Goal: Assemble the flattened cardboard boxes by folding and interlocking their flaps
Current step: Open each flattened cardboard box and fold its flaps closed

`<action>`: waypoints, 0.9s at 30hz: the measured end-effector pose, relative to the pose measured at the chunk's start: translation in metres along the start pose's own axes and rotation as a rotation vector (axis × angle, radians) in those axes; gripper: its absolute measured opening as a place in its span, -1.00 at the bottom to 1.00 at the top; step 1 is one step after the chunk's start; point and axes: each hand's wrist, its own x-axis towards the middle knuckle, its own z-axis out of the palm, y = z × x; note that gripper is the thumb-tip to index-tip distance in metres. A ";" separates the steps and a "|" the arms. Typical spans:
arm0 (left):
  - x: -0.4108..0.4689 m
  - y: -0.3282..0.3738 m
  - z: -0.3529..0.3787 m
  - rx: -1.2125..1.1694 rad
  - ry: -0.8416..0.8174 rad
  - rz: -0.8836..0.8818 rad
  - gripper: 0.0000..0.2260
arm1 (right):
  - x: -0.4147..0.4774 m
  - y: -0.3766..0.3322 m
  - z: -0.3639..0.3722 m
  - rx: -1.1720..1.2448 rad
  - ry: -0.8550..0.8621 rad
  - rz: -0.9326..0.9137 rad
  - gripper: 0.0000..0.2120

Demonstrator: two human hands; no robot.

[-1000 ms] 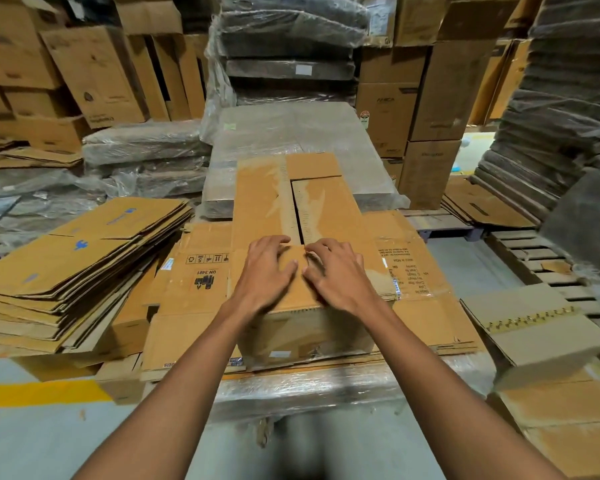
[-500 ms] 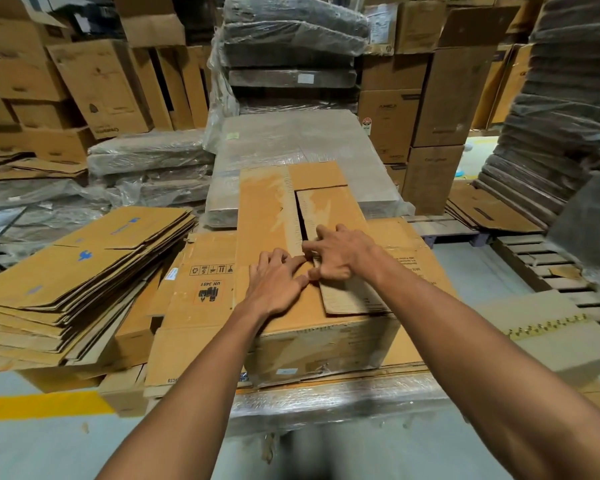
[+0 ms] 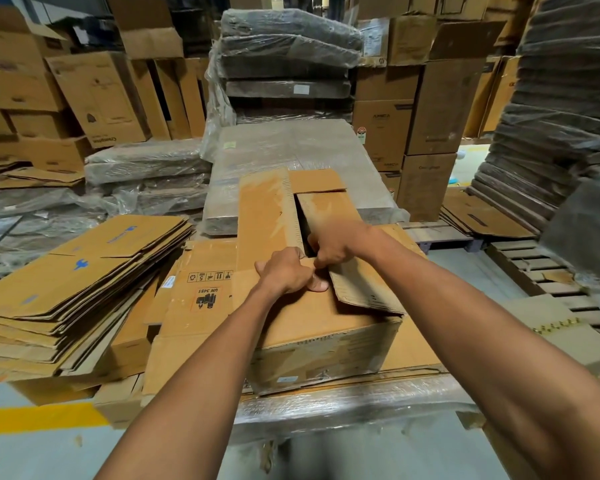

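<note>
A brown cardboard box stands on a plastic-wrapped pallet stack in front of me, its top flaps partly folded shut. My left hand rests on the near flap with curled fingers that grip its far edge. My right hand reaches into the dark gap between the flaps and pinches the corner of the right flap, which tilts up at its near end. The long left flap lies flat.
Flattened boxes are stacked at the left. A flat printed carton lies under the box. Wrapped bundles lie behind, wooden pallets at the right, and upright cartons line the back. A yellow floor line runs at lower left.
My right hand moved from pressing the near flap to reach further in and take hold of the right flap's corner, which lifted. My left hand shifted slightly right. The view moved closer.
</note>
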 end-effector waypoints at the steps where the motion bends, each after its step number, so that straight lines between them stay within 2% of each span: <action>1: -0.004 0.002 -0.001 -0.016 0.027 0.006 -0.57 | 0.000 0.004 -0.003 0.017 -0.004 0.003 -0.80; 3: -0.013 0.004 -0.005 -0.042 0.098 0.032 -0.51 | 0.001 0.015 -0.012 0.061 -0.013 0.002 -0.80; 6: -0.037 0.008 -0.013 -0.054 0.238 0.129 -0.49 | -0.001 0.036 -0.026 0.230 -0.038 -0.013 -0.97; 8: -0.064 0.013 -0.014 -0.041 0.373 0.240 -0.52 | -0.006 0.048 -0.034 0.343 -0.060 -0.018 -0.93; 11: -0.109 0.020 -0.006 0.108 0.606 0.443 -0.57 | -0.007 0.056 -0.037 0.327 -0.066 -0.043 -0.87; 14: -0.151 0.028 0.014 0.307 0.656 0.628 -0.60 | 0.003 0.045 -0.028 0.221 -0.080 -0.056 -0.91; 16: -0.171 0.035 0.024 0.442 0.532 0.596 -0.58 | 0.011 0.031 -0.015 0.074 -0.103 -0.046 -0.87; 18: -0.181 0.038 0.024 0.533 0.396 0.505 -0.68 | 0.016 0.018 -0.004 -0.006 -0.099 -0.034 -0.78; 20: -0.183 0.036 0.020 0.499 0.173 0.418 -0.77 | 0.015 0.010 0.005 -0.060 -0.067 -0.035 -0.76; 21: -0.182 0.034 0.016 0.447 0.052 0.385 -0.73 | 0.013 0.009 0.009 -0.077 -0.042 -0.037 -0.73; 24: -0.174 0.025 0.016 0.296 -0.287 0.298 -0.37 | 0.003 0.009 0.024 -0.090 0.000 -0.052 -0.58; 27: -0.162 0.003 0.021 0.357 -0.501 0.350 0.04 | -0.009 0.013 0.040 -0.076 0.013 -0.062 -0.44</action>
